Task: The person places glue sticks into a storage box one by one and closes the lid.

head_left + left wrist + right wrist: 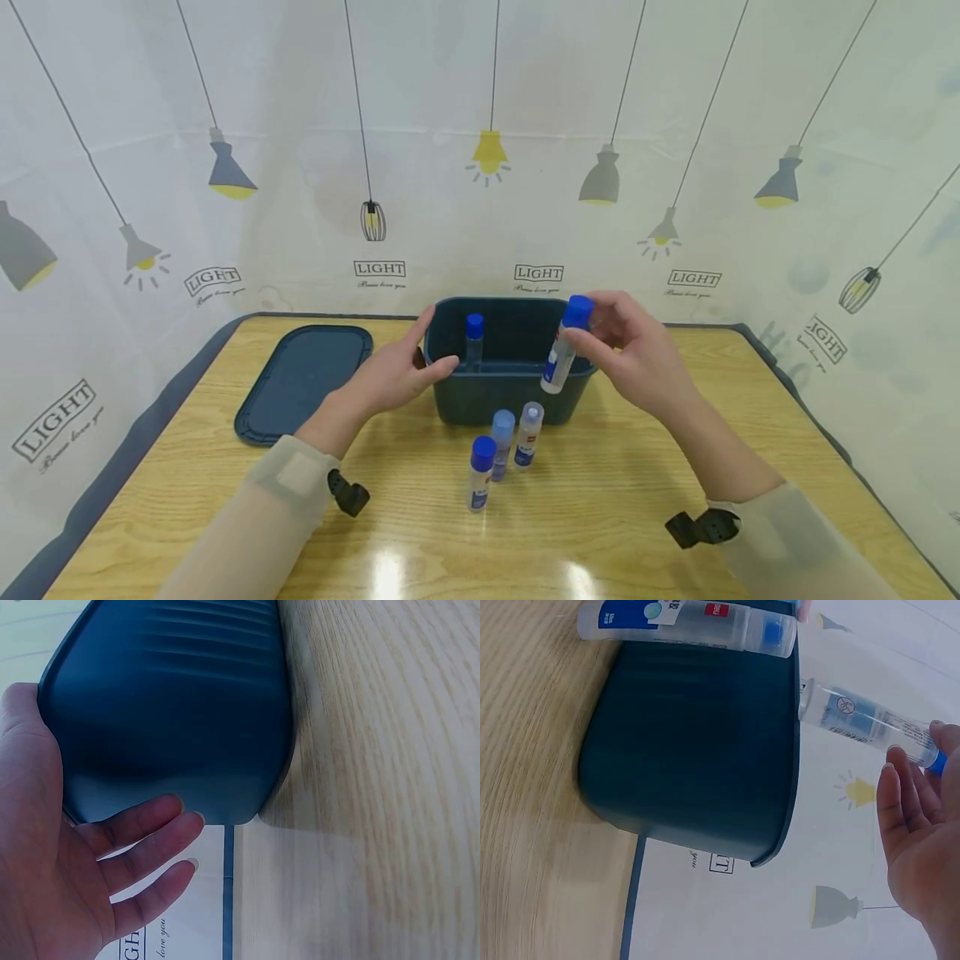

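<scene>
My right hand (637, 354) pinches a clear glue bottle (855, 716) by its blue cap, tilted, above the front right rim of a dark blue-green plastic bin (480, 404). My left hand (386, 371) holds the bin's left end, thumb at the front rim and other fingers along the outside. Inside the bin, toward the left, another blue-capped glue bottle (474, 342) stands upright. On the table before the bin stand three more: one with a dark blue cap (480, 475), one with a light blue cap (501, 446) and one with a clear cap (527, 435).
A dark blue-green lid (307, 379) lies flat on the wooden table (600, 517), left of the bin. Behind the table's back edge hangs a white curtain (420, 100) printed with lamps.
</scene>
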Action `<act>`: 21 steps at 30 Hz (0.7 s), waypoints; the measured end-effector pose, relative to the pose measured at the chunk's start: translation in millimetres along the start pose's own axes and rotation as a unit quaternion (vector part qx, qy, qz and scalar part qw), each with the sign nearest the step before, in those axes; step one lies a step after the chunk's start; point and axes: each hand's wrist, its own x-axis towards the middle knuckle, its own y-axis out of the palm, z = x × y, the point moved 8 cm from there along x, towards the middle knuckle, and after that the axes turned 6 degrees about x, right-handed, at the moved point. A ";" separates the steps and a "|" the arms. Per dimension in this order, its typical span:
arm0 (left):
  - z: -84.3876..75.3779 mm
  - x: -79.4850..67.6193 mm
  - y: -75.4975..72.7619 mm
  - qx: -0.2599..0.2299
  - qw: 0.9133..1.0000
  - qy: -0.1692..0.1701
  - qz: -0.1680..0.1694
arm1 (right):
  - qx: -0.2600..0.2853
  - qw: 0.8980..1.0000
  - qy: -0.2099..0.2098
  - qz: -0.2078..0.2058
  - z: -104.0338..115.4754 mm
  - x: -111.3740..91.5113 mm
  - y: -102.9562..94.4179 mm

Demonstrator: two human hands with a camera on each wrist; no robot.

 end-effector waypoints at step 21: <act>0.7 -0.1 0.3 0.005 1.000 -0.003 0.002 | 0.022 0.995 0.101 0.006 -45.9 40.3 17.7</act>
